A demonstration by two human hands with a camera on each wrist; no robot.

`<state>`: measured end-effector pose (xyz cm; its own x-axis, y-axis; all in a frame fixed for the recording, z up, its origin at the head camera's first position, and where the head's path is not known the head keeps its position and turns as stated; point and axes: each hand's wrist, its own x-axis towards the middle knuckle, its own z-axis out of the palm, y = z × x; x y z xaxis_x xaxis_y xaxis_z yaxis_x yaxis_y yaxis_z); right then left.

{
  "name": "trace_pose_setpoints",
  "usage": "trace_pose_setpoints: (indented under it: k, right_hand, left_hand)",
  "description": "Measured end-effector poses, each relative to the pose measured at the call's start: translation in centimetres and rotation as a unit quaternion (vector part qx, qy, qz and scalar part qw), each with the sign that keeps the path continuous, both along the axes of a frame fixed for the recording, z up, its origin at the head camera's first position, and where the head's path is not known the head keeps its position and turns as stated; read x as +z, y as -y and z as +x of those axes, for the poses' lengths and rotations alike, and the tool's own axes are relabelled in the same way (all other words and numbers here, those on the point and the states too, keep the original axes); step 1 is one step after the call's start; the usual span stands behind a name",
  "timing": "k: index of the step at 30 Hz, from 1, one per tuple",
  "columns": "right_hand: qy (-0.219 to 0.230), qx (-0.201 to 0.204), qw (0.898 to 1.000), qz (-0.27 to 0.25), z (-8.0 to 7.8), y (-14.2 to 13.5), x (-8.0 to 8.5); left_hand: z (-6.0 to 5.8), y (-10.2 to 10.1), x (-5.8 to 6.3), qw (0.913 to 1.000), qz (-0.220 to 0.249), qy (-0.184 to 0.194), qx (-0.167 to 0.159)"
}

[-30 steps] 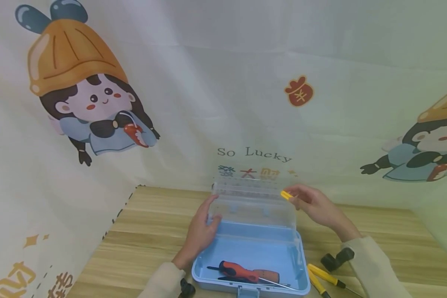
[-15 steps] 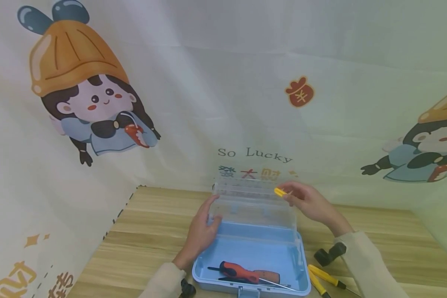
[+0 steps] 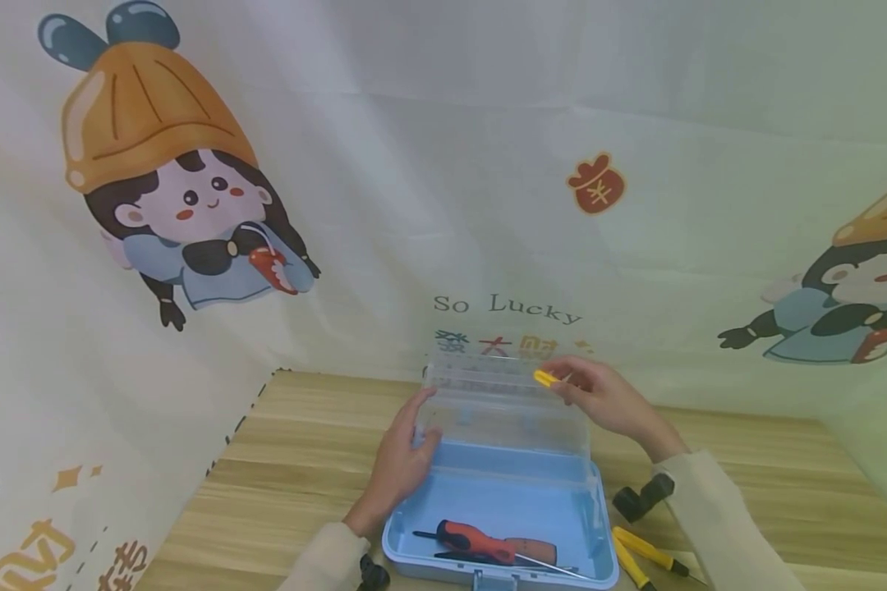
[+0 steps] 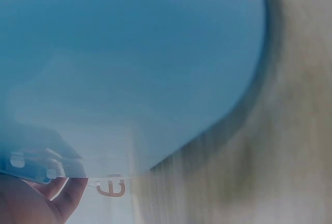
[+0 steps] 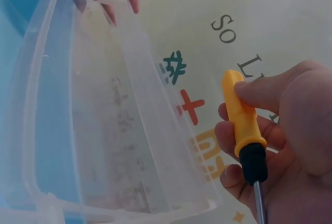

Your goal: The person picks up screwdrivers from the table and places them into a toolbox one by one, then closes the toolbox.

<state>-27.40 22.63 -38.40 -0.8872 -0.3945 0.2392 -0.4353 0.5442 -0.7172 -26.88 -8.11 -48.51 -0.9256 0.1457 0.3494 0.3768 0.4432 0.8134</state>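
A light blue toolbox [image 3: 503, 497] stands on the table with its clear lid [image 3: 498, 423] raised. My left hand [image 3: 401, 464] grips the lid's left edge, thumb on the near side and fingers reaching behind. Above the lid's right end, my right hand [image 3: 609, 398] holds a screwdriver [image 5: 241, 112] by its yellow handle. A black collar and metal shaft show below that handle in the right wrist view; the tip is out of frame. Inside the box lie a red and black screwdriver [image 3: 476, 540] and a reddish-brown handle [image 3: 535, 551] partly behind it.
Two more yellow-handled tools [image 3: 646, 548] lie against the box's right side on the wood-grain table [image 3: 281, 460]. A printed cloth [image 3: 384, 205] hangs behind the table. Black wrist cameras [image 3: 643, 497] sit at both sleeves.
My right hand has moved left with the yellow screwdriver, from beyond the lid's right edge to over it. The left hand and toolbox stay in place.
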Motion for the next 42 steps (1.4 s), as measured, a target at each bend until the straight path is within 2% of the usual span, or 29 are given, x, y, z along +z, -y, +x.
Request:
trace_pose_setpoints:
  k: [6, 15, 29, 42]
  right_hand:
    - [0.001, -0.005, 1.0, 0.011, -0.2, 0.4, 0.2]
    - [0.004, 0.007, 1.0, 0.011, -0.6, 1.2, 0.5]
    - [0.009, 0.006, 1.0, 0.027, -1.4, 2.7, 0.3]
    - [0.011, 0.01, 0.999, 0.042, -1.9, 3.7, 0.3]
  left_hand:
    - [0.0, 0.0, 0.0, 1.0, -0.001, -0.002, 0.001]
    - [0.0, 0.0, -0.1, 1.0, -0.002, -0.004, 0.002]
    - [-0.1, -0.1, -0.2, 1.0, -0.002, -0.001, 0.005]
    - [-0.1, 0.0, 0.0, 0.9998, 0.004, -0.019, -0.003]
